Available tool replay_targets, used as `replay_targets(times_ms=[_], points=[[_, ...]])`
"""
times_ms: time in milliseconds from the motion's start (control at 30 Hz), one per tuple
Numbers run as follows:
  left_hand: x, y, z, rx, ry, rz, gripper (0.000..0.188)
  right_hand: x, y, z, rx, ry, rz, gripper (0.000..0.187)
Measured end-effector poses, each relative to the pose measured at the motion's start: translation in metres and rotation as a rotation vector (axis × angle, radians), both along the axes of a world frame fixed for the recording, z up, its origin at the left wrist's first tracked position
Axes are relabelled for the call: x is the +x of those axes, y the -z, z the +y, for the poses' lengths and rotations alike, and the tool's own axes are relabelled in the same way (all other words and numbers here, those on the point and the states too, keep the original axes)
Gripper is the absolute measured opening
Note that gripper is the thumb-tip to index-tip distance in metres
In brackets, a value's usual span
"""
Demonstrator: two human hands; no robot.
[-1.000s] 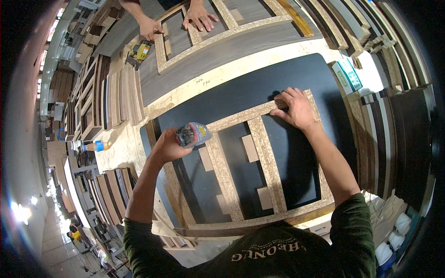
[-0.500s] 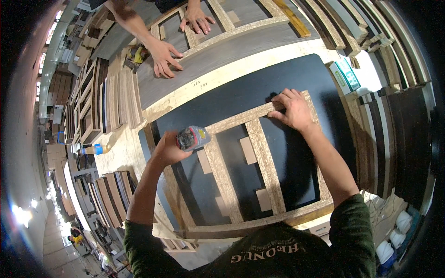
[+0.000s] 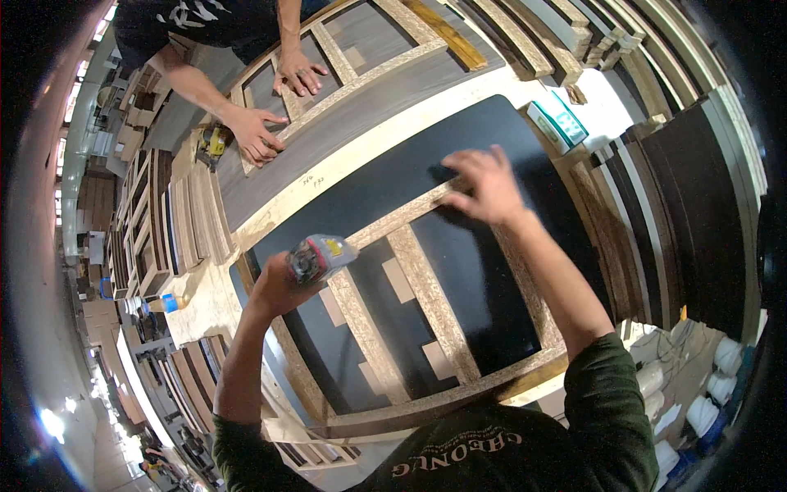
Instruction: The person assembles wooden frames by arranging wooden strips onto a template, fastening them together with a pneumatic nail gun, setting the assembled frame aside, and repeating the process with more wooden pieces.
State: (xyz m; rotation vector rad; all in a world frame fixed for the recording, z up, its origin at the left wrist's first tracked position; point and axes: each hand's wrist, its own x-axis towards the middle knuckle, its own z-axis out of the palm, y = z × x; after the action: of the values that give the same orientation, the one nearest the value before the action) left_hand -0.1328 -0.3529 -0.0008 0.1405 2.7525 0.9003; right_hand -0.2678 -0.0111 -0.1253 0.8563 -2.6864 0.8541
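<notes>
My left hand (image 3: 275, 285) is closed around a grey nail gun (image 3: 324, 254) with a dark round end. The tool is over the far left part of a chipboard frame (image 3: 434, 303), so its contact with the wood cannot be seen. The frame has crosspieces and lies on a black panel (image 3: 484, 131). My right hand (image 3: 484, 187) is at the right end of the frame's far rail, fingers apart and slightly blurred. It covers that corner; whether it touches the wood cannot be told. Small light wood blocks (image 3: 399, 280) sit beside the crosspieces.
Across the bench, a co-worker's hands (image 3: 299, 72) rest on another chipboard frame (image 3: 361, 80) over a grey panel. A yellow-and-black tool (image 3: 215, 141) lies near them. A green-and-white box (image 3: 559, 123) stands right, beside stacked boards (image 3: 680, 213). A bottle (image 3: 168, 303) stands left.
The whole view has shifted, with the bench lower and further left in it. My right hand's fingers have spread at the frame's corner. My left hand still holds the nail gun over the far rail.
</notes>
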Motion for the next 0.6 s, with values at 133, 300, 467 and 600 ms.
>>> replay_targets(times_ms=[133, 300, 467, 600], points=[[-0.026, 0.004, 0.022, -0.150, 0.170, 0.078, 0.022, -0.019, 0.012, 0.056, -0.033, 0.137, -0.232, 0.052], [-0.044, 0.015, 0.039, -0.068, 0.161, -0.090, 0.020, -0.014, 0.022, 0.060, -0.078, 0.094, -0.221, 0.046], [-0.052, 0.013, 0.050, -0.071, 0.119, -0.192, 0.019, -0.014, 0.018, 0.060, -0.028, 0.069, -0.216, 0.041], [-0.054, 0.022, 0.049, -0.054, 0.199, -0.079, 0.018, -0.014, 0.022, 0.059, -0.034, 0.089, -0.195, 0.040]])
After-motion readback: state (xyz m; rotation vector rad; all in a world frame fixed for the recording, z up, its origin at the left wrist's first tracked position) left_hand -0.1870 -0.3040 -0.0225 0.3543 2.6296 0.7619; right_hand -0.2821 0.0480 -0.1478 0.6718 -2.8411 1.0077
